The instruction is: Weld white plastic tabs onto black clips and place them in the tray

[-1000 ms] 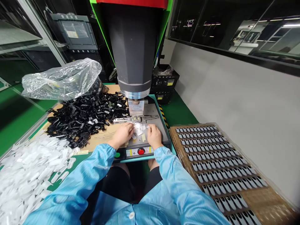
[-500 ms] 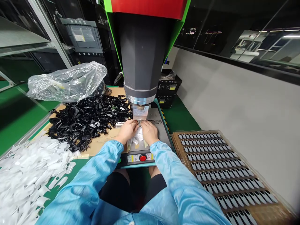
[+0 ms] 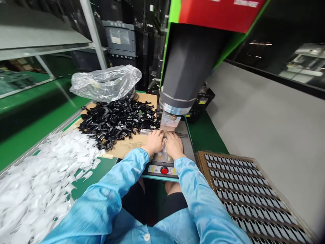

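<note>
My left hand [image 3: 155, 142] and my right hand [image 3: 175, 146] are side by side on the grey machine bed [image 3: 183, 128], just below the metal tool block [image 3: 170, 121] of the press. Fingers of both hands are bent and close together at the fixture. Whatever they grip is hidden beneath them. Between the palms some small whitish pieces [image 3: 165, 146] show on the bed. Nearer my body, a red button [image 3: 164, 170] sits on the machine's front panel.
Left of the machine, a heap of black plastic parts [image 3: 119, 120] covers cardboard, with white plastic pieces [image 3: 50, 166] piled nearer. A clear plastic bag [image 3: 106, 81] lies behind. On the right stands a brown tray [image 3: 202, 166] with rows of grey-and-black parts. The press head [image 3: 189, 64] overhangs the bed.
The view has turned left, so the scene sits further right and the press looks tilted. Both hands stay at the fixture below the tool block.
</note>
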Tool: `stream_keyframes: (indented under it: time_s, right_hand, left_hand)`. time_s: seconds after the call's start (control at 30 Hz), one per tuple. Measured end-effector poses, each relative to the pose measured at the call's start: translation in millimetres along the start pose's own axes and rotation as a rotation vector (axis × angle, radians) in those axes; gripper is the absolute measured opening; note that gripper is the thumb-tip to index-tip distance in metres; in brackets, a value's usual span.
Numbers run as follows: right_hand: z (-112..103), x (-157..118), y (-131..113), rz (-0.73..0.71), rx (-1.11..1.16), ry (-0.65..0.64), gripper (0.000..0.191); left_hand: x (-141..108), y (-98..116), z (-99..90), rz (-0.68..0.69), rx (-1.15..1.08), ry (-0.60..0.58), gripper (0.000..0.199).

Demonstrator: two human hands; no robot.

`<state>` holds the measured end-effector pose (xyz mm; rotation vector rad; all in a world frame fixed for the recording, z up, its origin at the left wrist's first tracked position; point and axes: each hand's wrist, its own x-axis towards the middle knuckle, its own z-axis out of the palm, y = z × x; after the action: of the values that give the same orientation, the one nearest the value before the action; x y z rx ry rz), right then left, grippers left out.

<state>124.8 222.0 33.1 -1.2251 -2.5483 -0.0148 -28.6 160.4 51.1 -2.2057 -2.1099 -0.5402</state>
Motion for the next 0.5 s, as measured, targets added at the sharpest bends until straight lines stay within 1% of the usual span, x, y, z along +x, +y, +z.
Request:
stream_keyframes:
  time_s: [0.1, 0.17, 0.23, 0.3, 0.37, 0.43, 0.5]
  right_hand:
    - [0, 3, 0, -0.004, 0.004, 0.011, 0.056]
    - [-1, 6, -6, 0.006, 0.042, 0.063, 0.05]
    - [-1, 8, -22, -0.025, 0.117, 0.124, 0.04]
    - [2, 13, -49, -0.112, 0.186, 0.142, 0.036]
    - [7, 23, -83, -0.234, 0.255, 0.114, 0.04]
    - [14, 35, -118, -0.331, 0.33, 0.073, 0.046]
    - [23, 48, -148, -0.38, 0.366, 0.029, 0.049]
  left_hand:
    - [-22, -15, -13.2, -0.007, -0.034, 0.048, 0.04]
    - [-46, -35, -24.6, -0.062, -0.037, 0.098, 0.039]
    - [-72, -61, -36.1, -0.155, -0.024, 0.15, 0.038]
    - [-98, -89, -45.3, -0.277, -0.002, 0.197, 0.037]
    - [-121, -111, -50.8, -0.415, 0.036, 0.235, 0.034]
    - [-139, -125, -53.2, -0.517, 0.089, 0.246, 0.032]
    - [-154, -131, -54.2, -0.566, 0.144, 0.234, 0.03]
